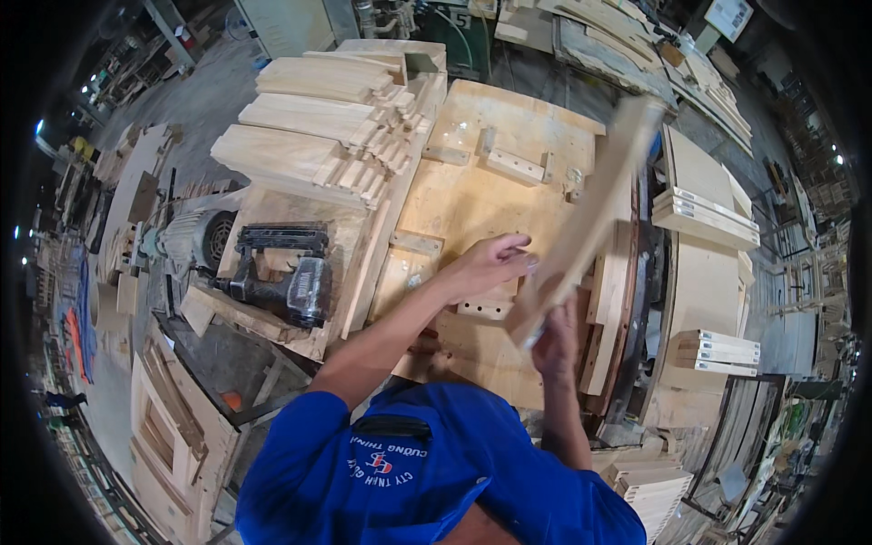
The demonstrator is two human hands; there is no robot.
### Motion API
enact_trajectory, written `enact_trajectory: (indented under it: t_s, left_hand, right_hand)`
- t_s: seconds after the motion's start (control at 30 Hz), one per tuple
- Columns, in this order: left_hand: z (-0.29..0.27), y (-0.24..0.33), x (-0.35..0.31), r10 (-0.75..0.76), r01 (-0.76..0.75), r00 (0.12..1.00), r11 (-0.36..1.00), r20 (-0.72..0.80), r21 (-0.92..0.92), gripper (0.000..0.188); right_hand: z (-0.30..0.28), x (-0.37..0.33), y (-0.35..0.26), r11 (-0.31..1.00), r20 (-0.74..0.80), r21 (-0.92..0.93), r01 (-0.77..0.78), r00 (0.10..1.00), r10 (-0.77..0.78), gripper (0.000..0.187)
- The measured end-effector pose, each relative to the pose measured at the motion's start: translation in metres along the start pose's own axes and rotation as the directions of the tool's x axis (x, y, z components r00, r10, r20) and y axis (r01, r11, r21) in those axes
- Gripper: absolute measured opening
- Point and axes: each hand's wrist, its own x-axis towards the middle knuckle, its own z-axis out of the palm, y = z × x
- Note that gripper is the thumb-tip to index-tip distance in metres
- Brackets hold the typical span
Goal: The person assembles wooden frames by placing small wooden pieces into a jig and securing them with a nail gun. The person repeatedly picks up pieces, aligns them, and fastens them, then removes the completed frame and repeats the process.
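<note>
My right hand grips the lower end of a long pale wooden board, which stands at a slant and is blurred by motion. My left hand reaches in from the left, its fingers loosely bent and apart, close to the board but seemingly not holding it. Below both is a plywood work panel fitted with small wooden blocks. One block with a row of dark holes lies just under my left hand. Toward the far side, another wooden block is fixed to the panel.
A black nail gun rests on the bench at the left, beside a grey motor. Stacked wooden slats stand behind it. At the right are bundled boards with slotted ends and a smaller bundle.
</note>
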Motion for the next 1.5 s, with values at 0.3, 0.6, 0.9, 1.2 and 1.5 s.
enact_trajectory:
  t_s: [0.3, 0.6, 0.9, 1.2, 1.5]
  left_hand:
    - [-0.083, -0.025, 0.009, -0.087, 0.448, 0.855, 0.619, -0.511, 0.645, 0.104]
    - [-0.072, -0.041, -0.025, 0.205, 0.526, 0.821, 0.091, -0.533, 0.845, 0.060]
    - [-0.048, -0.049, -0.106, 0.127, 0.291, 0.799, 0.773, -0.588, 0.563, 0.044]
    - [-0.045, -0.024, -0.128, 0.257, 0.069, 0.799, 0.859, -0.544, 0.507, 0.045]
    - [-0.030, -0.060, -0.151, -0.161, -0.009, 0.836, 0.952, -0.524, -0.306, 0.026]
  right_hand:
    - [0.059, 0.154, 0.037, 0.751, -0.086, -0.442, -0.490, 0.857, 0.508, 0.071]
    - [0.087, 0.224, 0.155, 0.573, -0.063, -0.783, -0.243, 0.947, 0.315, 0.066]
    - [0.169, 0.217, 0.089, 0.396, 0.435, -0.829, 0.396, 0.900, 0.009, 0.034]
    - [0.290, 0.172, 0.051, 0.028, 0.769, -0.636, 0.771, 0.636, -0.071, 0.030]
    - [0.131, 0.091, 0.061, 0.376, 0.436, -0.847, 0.375, 0.896, 0.089, 0.017]
